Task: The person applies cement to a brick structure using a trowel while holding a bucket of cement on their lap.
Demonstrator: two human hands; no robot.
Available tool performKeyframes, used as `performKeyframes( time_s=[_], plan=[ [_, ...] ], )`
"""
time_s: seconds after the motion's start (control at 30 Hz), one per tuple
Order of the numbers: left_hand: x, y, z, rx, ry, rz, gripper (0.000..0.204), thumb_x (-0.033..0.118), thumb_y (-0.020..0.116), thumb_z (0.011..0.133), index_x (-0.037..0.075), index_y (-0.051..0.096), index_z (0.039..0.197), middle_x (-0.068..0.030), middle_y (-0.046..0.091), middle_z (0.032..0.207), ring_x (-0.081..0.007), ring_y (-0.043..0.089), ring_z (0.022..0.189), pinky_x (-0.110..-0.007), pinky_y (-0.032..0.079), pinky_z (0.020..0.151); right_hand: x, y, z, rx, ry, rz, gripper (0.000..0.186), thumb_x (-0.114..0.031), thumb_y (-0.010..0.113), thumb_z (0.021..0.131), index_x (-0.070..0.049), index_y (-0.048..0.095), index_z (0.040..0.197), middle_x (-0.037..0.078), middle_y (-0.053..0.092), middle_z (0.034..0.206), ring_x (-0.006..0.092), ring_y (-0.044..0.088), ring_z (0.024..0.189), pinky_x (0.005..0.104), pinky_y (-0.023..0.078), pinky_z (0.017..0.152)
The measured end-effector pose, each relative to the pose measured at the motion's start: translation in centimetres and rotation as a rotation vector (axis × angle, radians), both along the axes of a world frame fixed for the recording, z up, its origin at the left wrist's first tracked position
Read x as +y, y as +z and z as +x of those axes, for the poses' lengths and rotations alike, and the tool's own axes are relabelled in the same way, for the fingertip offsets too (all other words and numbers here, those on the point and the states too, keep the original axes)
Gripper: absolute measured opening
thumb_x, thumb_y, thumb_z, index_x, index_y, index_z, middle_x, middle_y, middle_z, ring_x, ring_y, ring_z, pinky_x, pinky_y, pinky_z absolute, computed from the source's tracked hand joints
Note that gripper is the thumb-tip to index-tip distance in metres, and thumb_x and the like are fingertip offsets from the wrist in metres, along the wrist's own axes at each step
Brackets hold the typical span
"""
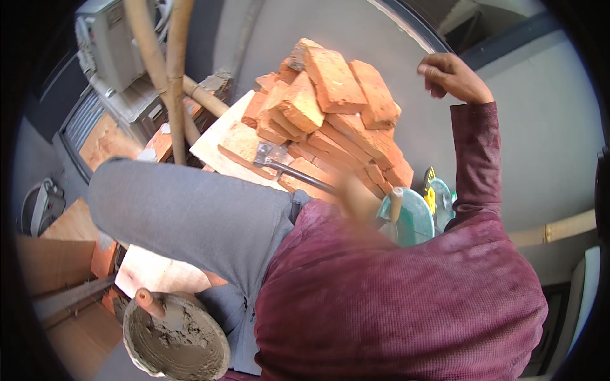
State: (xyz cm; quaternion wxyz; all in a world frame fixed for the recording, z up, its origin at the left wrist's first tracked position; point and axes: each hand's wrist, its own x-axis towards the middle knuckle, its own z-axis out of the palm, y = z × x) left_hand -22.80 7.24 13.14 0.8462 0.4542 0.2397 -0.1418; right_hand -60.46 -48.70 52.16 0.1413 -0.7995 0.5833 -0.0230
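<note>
My right hand [455, 77] is raised against the grey wall at upper right, its fingers loosely curled, nothing visible in them. A hammer-like tool [274, 157] with a dark handle lies across the bricks, its head on the left. A blurred tan shape at the handle's right end may be my left hand; I cannot make out its fingers. The orange bricks [333, 79] are piled on a pale board [213, 140] beyond my grey-trousered leg. A round pan of wet mortar [184, 336] with a wooden-handled tool [151, 303] in it sits at lower left.
Bamboo poles [175, 89] stand at upper left beside metal boxed units [114, 44]. Plywood pieces [60, 267] and a small grey appliance [43, 206] are at left. A teal container [413, 222] and a yellow-black object [431, 193] sit right of the bricks; another bamboo pole [549, 232] runs along the right.
</note>
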Motion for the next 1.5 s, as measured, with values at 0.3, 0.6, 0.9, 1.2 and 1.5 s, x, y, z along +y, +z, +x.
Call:
performKeyframes(
  time_s=[0.3,0.6,0.9,1.2,1.5],
  plan=[
    [-0.5,-1.6,0.2,-0.011,-0.055,-0.092,0.053,0.034,0.046,0.098,-0.001,0.042,0.138,-0.0140,0.043,0.142,-0.0270,0.039,0.132,-0.043,0.029,0.111,2.5,-17.9,-9.4,0.957,0.512,0.936,0.055,-0.011,0.067,0.069,-0.009,0.056,0.122,0.013,0.066,0.105,0.0269,0.062,0.101,0.0375,0.049,0.084],
    [4.2,-2.2,-0.7,-0.009,0.106,-0.179,0.054,0.035,0.046,0.098,-0.001,0.042,0.138,-0.0142,0.043,0.143,-0.0272,0.039,0.132,-0.043,0.028,0.111,3.3,-22.4,-23.0,0.370,0.033,1.011,0.089,0.001,0.081,0.055,-0.012,0.047,0.136,0.009,0.060,0.123,0.0207,0.054,0.112,0.0340,0.046,0.094],
    [5.4,-2.1,-1.6,0.042,0.303,-0.307,0.054,0.035,0.048,0.098,-0.003,0.044,0.136,-0.0143,0.042,0.144,-0.0268,0.038,0.133,-0.043,0.026,0.112,3.8,-27.3,-23.8,0.608,0.376,0.690,0.046,-0.012,0.076,0.060,-0.008,0.067,0.105,0.010,0.070,0.088,0.0227,0.065,0.085,0.0364,0.051,0.077],
    [4.2,0.8,-1.7,0.063,0.304,-0.275,0.053,0.034,0.047,0.098,-0.004,0.044,0.135,-0.0176,0.047,0.138,-0.0286,0.043,0.128,-0.043,0.032,0.109,0.6,-26.1,-22.0,0.490,0.328,0.978,0.024,-0.011,0.063,0.061,-0.008,0.065,0.085,0.000,0.060,0.069,0.0152,0.053,0.066,0.0359,0.045,0.060],
    [8.8,-5.4,-1.9,-0.295,-0.051,-0.634,0.055,0.035,0.048,0.098,-0.007,0.045,0.132,-0.0215,0.046,0.138,-0.0318,0.041,0.129,-0.045,0.028,0.111,-5.8,-10.0,-7.8,1.068,0.359,0.725,0.046,-0.017,0.076,0.053,-0.010,0.069,0.099,0.010,0.070,0.090,0.0247,0.064,0.084,0.0386,0.050,0.078]
  ],
)
